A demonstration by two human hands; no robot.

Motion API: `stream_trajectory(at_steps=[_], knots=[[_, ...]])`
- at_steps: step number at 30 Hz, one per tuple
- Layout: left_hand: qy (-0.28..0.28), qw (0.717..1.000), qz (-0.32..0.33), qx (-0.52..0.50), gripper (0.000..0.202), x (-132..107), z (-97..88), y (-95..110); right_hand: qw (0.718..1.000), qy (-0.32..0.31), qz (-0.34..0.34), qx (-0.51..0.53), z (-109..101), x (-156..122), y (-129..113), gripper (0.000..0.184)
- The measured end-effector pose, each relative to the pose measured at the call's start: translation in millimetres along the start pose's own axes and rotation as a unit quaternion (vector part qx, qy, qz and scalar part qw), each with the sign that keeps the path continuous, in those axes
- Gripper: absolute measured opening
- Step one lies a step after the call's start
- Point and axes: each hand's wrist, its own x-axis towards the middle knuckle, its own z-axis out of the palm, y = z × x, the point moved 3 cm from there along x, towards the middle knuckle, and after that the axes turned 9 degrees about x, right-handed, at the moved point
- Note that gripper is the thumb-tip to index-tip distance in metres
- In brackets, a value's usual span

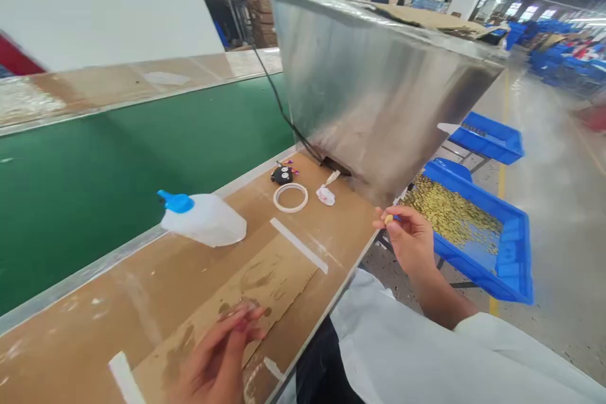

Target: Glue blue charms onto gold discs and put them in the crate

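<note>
Yellow piece between fingers (right hand's)

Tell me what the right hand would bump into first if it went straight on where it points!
Probably the lower wall of the tapered metal bin, ahead of the right hand, though depth is hard to judge from one picture.

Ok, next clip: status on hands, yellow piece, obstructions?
Right hand pinches small yellow piece. Left hand over stained cardboard; whether it holds anything, unclear. White jug apart from both hands; nothing seen blocking them.
</note>
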Motion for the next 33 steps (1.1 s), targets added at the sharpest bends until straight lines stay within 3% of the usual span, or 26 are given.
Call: stream_trajectory(at_steps=[5, 7, 10, 15, 18, 22, 26, 29, 33], knots=[[-0.103, 0.99, 0.05, -0.084, 0.017, -12, 12.9, 44, 0.984, -0.134, 0.111, 0.025, 29, -21, 18, 0.015], [-0.132, 0.984, 0.061, -0.105, 0.017, -14, 18.2, 52, 0.976, -0.192, 0.106, 0.001, 38, -31, 23, 0.012], [-0.179, 0.972, 0.063, -0.138, 0.021, -20, 28.1, 59, 0.959, -0.278, -0.019, -0.048, 55, -43, 19, 0.016], [-0.183, 0.965, 0.056, -0.177, 0.02, -30, 35.9, 61, 0.892, -0.371, -0.218, -0.138, 74, -54, 3, 0.024], [-0.189, 0.962, 0.047, -0.191, 0.025, -34, 37.7, 59, 0.864, -0.376, -0.288, -0.172, 78, -57, -2, 0.017], [-0.197, 0.961, 0.026, -0.193, 0.031, -38, 41.1, 53, 0.846, -0.385, -0.324, -0.178, 79, -61, -2, 0.014], [-0.196, 0.952, 0.031, -0.232, 0.026, -40, 45.7, 49, 0.841, -0.403, -0.317, -0.171, 80, -62, -1, 0.018], [-0.199, 0.942, 0.04, -0.269, 0.023, -42, 48.4, 46, 0.851, -0.421, -0.274, -0.152, 81, -63, 0, 0.024], [-0.138, 0.954, 0.086, -0.252, 0.019, -42, 44.5, 46, 0.875, -0.432, -0.19, -0.106, 78, -64, 4, 0.032]])
